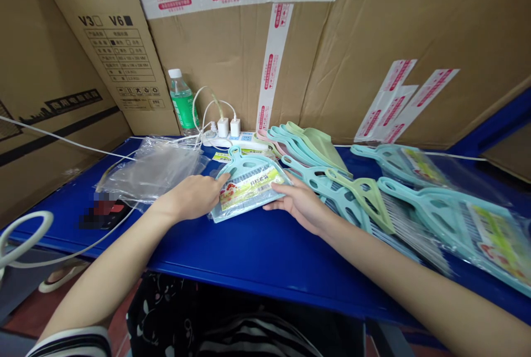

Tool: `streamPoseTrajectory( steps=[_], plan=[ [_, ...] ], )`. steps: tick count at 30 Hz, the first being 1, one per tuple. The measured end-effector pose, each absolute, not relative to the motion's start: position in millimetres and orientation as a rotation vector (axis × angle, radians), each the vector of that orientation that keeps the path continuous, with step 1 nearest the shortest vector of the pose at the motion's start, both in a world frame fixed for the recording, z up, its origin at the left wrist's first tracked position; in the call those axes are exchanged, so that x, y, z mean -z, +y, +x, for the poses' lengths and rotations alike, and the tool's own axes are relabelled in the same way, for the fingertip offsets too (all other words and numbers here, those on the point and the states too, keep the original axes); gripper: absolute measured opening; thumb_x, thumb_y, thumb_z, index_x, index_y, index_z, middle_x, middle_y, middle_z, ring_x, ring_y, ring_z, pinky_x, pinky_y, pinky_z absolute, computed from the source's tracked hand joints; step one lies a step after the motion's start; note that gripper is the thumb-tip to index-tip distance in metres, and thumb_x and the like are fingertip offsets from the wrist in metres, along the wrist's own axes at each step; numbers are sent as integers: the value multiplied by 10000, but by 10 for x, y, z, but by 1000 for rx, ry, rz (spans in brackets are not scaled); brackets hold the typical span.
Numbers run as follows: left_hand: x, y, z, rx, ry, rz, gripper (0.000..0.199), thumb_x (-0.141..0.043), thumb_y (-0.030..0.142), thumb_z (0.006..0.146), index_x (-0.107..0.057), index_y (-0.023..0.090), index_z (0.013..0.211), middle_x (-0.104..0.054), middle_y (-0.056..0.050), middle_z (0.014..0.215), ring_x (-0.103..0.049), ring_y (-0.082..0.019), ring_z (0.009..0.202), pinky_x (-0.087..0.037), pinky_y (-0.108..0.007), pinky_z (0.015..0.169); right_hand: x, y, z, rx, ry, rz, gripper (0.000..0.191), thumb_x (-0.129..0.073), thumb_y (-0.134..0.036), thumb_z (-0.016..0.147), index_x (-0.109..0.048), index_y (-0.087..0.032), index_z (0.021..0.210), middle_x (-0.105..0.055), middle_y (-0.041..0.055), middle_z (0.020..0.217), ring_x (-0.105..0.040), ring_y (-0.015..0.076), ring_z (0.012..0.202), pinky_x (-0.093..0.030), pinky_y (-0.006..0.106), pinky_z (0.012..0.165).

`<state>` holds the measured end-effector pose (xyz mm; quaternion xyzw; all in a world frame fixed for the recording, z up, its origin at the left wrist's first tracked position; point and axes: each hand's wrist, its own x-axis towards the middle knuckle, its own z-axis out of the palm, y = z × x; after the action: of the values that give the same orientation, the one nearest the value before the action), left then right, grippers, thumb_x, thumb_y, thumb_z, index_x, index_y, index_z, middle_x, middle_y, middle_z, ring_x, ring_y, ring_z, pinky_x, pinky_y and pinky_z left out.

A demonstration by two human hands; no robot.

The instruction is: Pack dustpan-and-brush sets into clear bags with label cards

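A light-blue dustpan and brush set (244, 202) in a clear bag, with a yellow-green printed card, is between my hands over the table. My left hand (197, 197) grips its left edge, fingers curled and the index finger lying on the plastic. On the right edge, the thumb of my right hand (296, 199) presses on the card, with the fingers underneath. Just right of that hand lie loose blue and green brushes (371, 197). Behind them is a stack of blue, green and pink dustpans (315, 144).
Clear plastic bags (153, 172) lie on the blue table (249, 260) at left, near a dark phone-like object (114, 214). A bottle (182, 103) and a power strip (244, 138) with white cables stand behind. Bagged sets (452, 216) lie at right. Cardboard boxes (232, 47) wall the back.
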<state>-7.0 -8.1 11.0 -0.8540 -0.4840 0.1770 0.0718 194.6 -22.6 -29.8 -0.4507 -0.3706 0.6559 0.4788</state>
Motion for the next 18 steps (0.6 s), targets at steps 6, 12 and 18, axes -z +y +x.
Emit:
streamPoseTrajectory(
  steps=[6,12,18],
  plan=[
    [-111,-82,-46,-546,-1475,-2508,486,-310,189,942,-369,97,1416,-744,-140,908,-711,-272,858,-510,-351,742,290,-230,1941,-1589,-914,-1084,452,-519,-73,795,-575,-260,1202,-724,33,900,-661,168,673,-567,293,565],
    [-99,-72,-34,-557,-1491,-2465,509,-312,189,941,-343,91,1439,-742,-144,901,-710,-277,854,-509,-358,738,300,-231,1945,-1575,-915,-1099,452,-523,-75,802,-585,-250,1214,-728,49,922,-658,179,673,-560,299,559],
    [-113,-84,-19,-556,-1525,-2419,496,-307,180,945,-347,92,1432,-738,-164,917,-707,-296,884,-507,-370,734,209,-261,1933,-1551,-871,-1133,549,-520,-60,800,-525,-276,1305,-727,40,917,-656,172,649,-555,287,531]
  ],
)
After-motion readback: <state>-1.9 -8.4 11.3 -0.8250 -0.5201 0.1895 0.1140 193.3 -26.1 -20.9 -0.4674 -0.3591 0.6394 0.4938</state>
